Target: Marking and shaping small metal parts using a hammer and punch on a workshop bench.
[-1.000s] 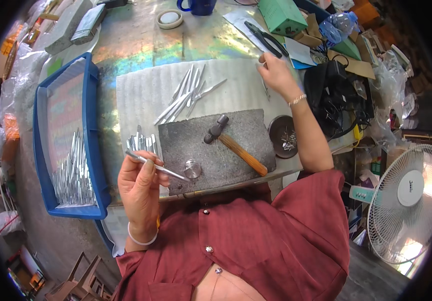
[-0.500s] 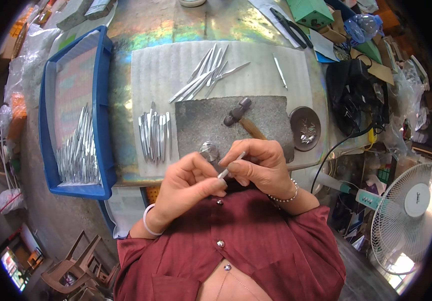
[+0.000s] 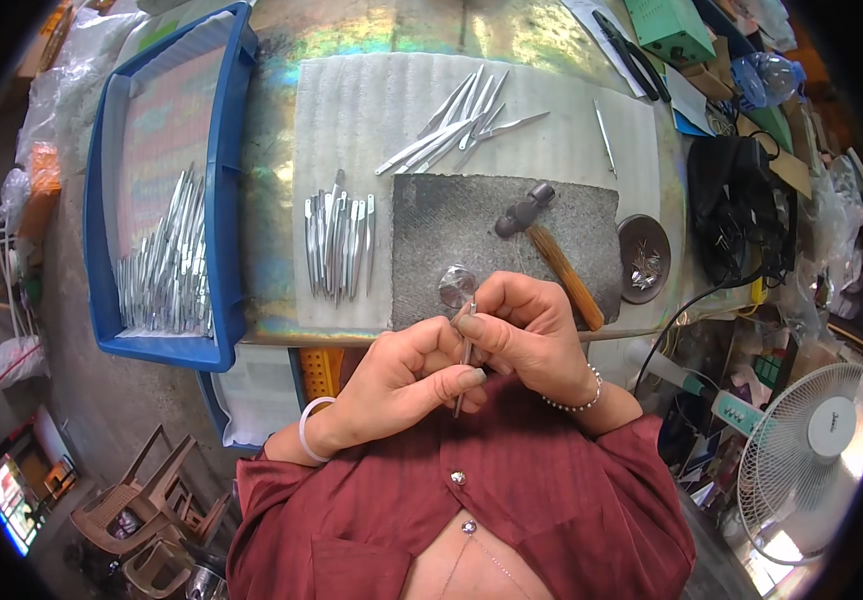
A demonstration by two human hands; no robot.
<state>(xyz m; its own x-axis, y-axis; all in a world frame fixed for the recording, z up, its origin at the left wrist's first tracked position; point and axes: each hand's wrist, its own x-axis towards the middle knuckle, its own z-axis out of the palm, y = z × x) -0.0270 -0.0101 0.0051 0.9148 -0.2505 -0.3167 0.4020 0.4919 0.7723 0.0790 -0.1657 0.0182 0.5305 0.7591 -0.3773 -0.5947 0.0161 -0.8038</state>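
White fan [image 3: 831, 428], brown chair [image 3: 101, 514], plastic bottle [image 3: 765, 80], green box [image 3: 669, 30]

Open foam [image 3: 567, 145] is left between blades [image 3: 448, 135] and rod [image 3: 605, 140]; from the right hand [image 3: 529, 325], it's partly barred by the hammer [image 3: 557, 264].

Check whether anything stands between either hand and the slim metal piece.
Nothing visible does: the left hand and the right hand both hold the slim metal piece directly between their fingers.

Iridescent glare on the tabletop [image 3: 391, 28], bent edges, blackened corners
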